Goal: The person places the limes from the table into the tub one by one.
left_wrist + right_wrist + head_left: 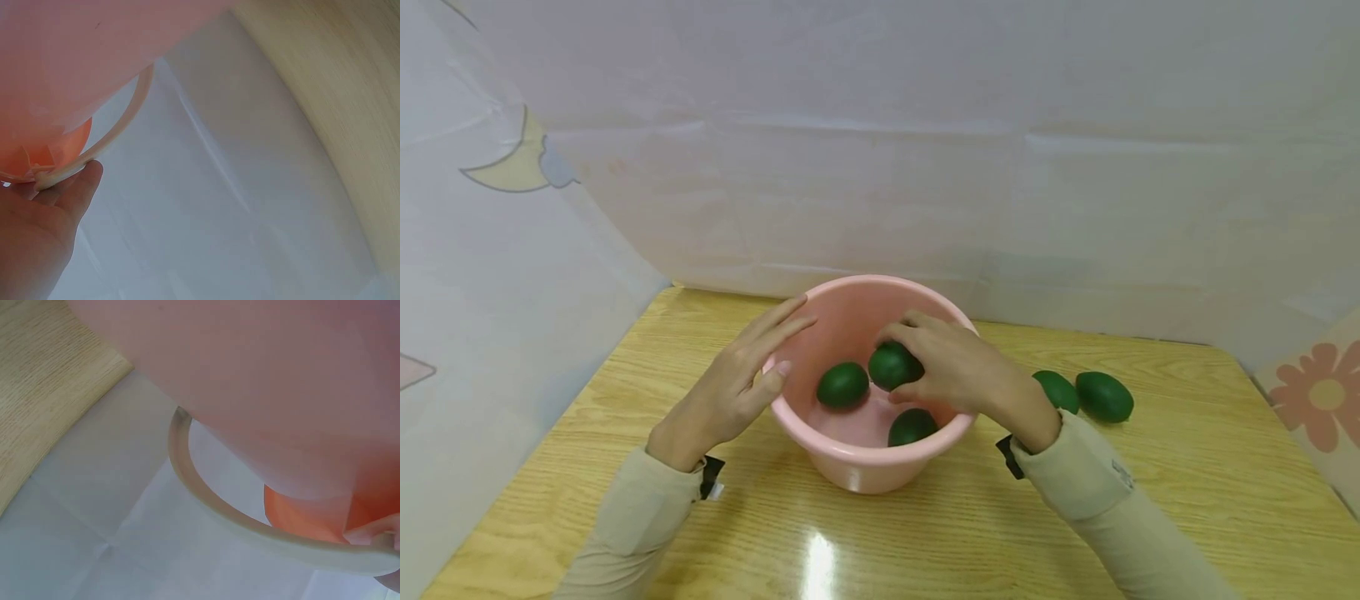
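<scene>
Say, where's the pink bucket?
In the head view, the pink bucket is on the table, left of two green fruits, the left hand at its rim.

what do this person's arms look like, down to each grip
Long, pale beige fabric sleeves with wide cuffs on both sides. The right one has a small, unreadable grey marking. A small, flat black piece pokes out by each cuff. The left grip and right grip are ungloved.

We've got a dark green oval fruit (892, 367) gripped inside a round pink plastic tub (865, 456), two more (842, 387) near that grip, another pair (1105, 397) outside, right of it.
</scene>
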Tool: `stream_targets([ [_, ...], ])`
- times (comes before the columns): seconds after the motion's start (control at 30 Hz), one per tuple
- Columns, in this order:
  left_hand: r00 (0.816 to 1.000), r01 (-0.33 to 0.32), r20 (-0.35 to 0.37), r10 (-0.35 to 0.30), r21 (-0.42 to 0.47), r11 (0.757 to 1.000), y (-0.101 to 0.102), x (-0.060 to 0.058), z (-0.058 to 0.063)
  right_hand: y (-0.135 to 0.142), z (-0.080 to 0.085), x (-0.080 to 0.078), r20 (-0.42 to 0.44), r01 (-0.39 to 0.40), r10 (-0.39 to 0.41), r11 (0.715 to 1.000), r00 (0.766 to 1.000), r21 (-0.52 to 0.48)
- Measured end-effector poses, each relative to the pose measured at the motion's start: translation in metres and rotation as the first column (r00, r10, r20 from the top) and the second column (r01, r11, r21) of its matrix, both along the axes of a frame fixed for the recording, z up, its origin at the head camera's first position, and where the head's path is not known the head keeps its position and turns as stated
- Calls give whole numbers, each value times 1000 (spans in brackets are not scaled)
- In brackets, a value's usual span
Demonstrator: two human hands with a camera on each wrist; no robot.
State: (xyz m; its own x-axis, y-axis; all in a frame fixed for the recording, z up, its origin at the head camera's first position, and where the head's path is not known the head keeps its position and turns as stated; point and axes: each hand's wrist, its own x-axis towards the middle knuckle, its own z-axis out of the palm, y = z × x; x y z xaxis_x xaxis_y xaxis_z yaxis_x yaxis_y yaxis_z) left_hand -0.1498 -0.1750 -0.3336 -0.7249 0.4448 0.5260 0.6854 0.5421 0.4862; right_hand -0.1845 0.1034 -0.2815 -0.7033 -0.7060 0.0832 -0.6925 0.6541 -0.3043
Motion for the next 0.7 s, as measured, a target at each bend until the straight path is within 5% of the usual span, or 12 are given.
stream_targets([
  [0.7, 1000, -8, -2, 8, -5, 1000, 0, 0, -3, -2, -1, 1, -3, 22, -22, 999, 1000, 25],
])
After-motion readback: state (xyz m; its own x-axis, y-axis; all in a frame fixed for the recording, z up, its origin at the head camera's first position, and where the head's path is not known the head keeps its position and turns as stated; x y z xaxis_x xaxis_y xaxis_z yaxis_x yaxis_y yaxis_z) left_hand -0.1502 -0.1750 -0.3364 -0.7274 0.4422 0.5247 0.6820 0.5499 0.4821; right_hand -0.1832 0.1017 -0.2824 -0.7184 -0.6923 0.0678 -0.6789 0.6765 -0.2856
